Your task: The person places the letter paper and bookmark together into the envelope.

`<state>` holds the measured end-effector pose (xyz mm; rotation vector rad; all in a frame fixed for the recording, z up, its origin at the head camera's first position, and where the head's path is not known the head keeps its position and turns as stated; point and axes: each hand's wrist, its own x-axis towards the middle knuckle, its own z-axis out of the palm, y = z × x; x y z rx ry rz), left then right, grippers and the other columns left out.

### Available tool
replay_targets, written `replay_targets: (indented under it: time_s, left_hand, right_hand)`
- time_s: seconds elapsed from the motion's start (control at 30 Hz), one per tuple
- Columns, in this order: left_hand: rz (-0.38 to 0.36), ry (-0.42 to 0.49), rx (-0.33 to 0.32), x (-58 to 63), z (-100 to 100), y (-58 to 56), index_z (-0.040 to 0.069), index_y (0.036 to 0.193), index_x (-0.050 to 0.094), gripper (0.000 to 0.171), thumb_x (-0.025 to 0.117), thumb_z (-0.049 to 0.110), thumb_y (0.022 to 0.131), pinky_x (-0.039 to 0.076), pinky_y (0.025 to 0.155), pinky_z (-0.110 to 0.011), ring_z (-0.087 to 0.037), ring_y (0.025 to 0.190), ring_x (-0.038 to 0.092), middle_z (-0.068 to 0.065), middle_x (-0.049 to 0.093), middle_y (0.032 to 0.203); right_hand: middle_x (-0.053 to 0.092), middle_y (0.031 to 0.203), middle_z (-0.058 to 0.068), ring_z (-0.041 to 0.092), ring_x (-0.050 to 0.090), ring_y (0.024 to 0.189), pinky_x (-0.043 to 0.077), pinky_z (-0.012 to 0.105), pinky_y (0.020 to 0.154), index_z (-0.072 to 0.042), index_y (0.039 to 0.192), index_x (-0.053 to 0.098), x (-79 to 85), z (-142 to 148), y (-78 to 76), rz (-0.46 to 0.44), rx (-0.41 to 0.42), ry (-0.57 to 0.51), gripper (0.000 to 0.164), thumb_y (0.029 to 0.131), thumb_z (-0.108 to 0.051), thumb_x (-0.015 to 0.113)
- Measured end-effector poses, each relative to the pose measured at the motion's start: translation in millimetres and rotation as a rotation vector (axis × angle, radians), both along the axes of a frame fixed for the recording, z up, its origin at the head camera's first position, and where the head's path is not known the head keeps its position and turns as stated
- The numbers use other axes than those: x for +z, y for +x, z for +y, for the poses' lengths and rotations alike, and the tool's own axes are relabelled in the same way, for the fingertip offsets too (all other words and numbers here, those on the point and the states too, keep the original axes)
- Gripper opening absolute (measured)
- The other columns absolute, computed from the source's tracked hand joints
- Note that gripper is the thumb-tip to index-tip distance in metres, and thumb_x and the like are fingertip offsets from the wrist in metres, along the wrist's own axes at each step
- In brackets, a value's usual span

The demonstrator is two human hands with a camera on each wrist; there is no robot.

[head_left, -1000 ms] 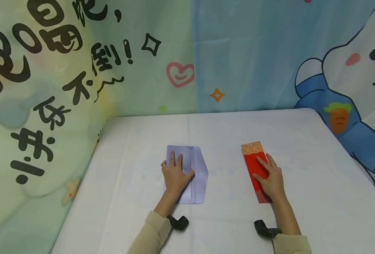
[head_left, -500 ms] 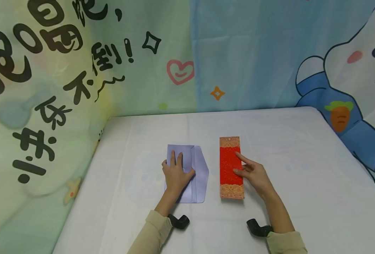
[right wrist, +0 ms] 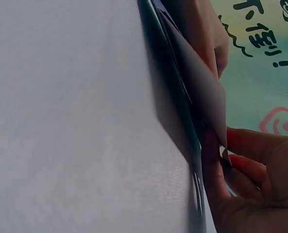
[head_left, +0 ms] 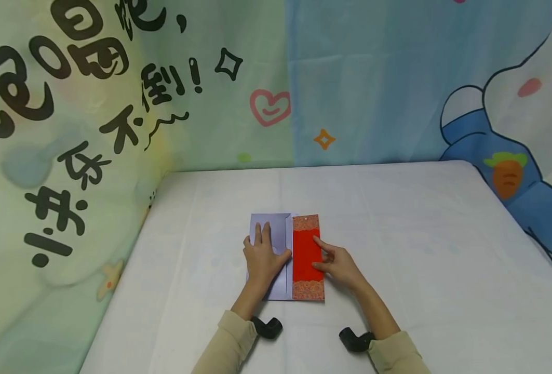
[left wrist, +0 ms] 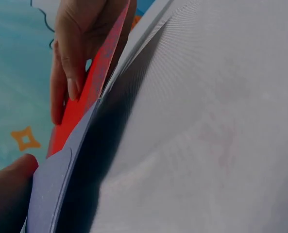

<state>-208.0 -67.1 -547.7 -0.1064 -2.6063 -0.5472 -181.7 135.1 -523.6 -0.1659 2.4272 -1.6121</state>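
A lilac envelope (head_left: 277, 228) lies on the table with its flap side to the right. My left hand (head_left: 261, 264) rests flat on it with the fingers spread; its thumb lies close to the right edge of the envelope's body. A red card (head_left: 306, 254) with gold patterned ends stands lengthwise over the flap, its left edge along the envelope's opening. My right hand (head_left: 340, 266) pinches the card at its right edge. From the left wrist view, the red card (left wrist: 85, 92) slants up beside the envelope (left wrist: 49, 189). The flap is mostly hidden beneath the card.
A white cloth (head_left: 201, 249) covers the table. Behind it hangs a printed curtain (head_left: 374, 93) with lettering and a cartoon bear. A black wrist mount (head_left: 266, 328) sits at the left cuff and a second black mount (head_left: 356, 341) at the right cuff.
My right hand has brought the red card from the right over to the envelope, turning it upright on the way. The left hand has stayed on the envelope.
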Motion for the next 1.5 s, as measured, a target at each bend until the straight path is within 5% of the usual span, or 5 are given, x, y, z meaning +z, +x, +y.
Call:
replay_targets:
  time_s: [0.2,0.73,1.23,1.33,1.5]
  left_hand:
    - [0.048,-0.011,-0.01,1.3,0,-0.4,0.004,0.127,0.051,0.074,0.067,0.043,0.067,0.045,0.071,-0.051,-0.048,0.094,0.051,-0.022,0.052,0.127]
    - [0.069,-0.017,-0.02,-3.2,1,-1.7,0.003,0.125,0.053,0.072,0.069,0.042,0.066,0.045,0.07,-0.051,-0.048,0.093,0.049,-0.023,0.052,0.127]
    - [0.043,-0.029,-0.01,-3.6,0,-2.0,0.003,0.127,0.051,0.075,0.067,0.044,0.067,0.044,0.072,-0.05,-0.048,0.095,0.049,-0.022,0.051,0.129]
    - [0.04,-0.019,-0.005,-4.6,-1,-3.3,0.002,0.128,0.051,0.074,0.067,0.043,0.068,0.044,0.073,-0.051,-0.049,0.095,0.048,-0.022,0.05,0.129]
    - [0.068,0.004,-0.011,-4.3,-1,-3.1,0.001,0.126,0.052,0.073,0.069,0.041,0.067,0.044,0.072,-0.052,-0.05,0.094,0.049,-0.024,0.051,0.127]
  right_hand:
    - [0.043,0.06,0.004,0.016,0.042,0.059,0.033,0.023,0.049,-0.006,0.138,0.043,-0.5,-2,-2.4,0.022,-0.009,0.076,0.067,0.077,-0.002,0.07]
    - [0.045,0.06,0.005,0.017,0.043,0.058,0.033,0.022,0.047,-0.008,0.139,0.042,-2.8,-1,-2.3,0.02,0.002,-0.012,0.067,0.078,0.002,0.067]
    - [0.037,0.053,0.001,0.014,0.037,0.049,0.031,0.024,0.048,-0.01,0.137,0.044,3.8,-17,-11.5,-0.004,-0.009,0.249,0.067,0.077,-0.007,0.072]
    - [0.049,0.062,0.007,0.014,0.036,0.05,0.032,0.026,0.05,-0.01,0.138,0.044,4.9,-21,-12.2,0.025,0.013,0.29,0.068,0.076,-0.009,0.073]
    - [0.053,0.127,0.02,0.017,0.038,0.057,0.038,0.029,0.056,-0.011,0.138,0.043,5.2,-25,-9.7,0.071,0.035,0.346,0.069,0.076,-0.009,0.073]
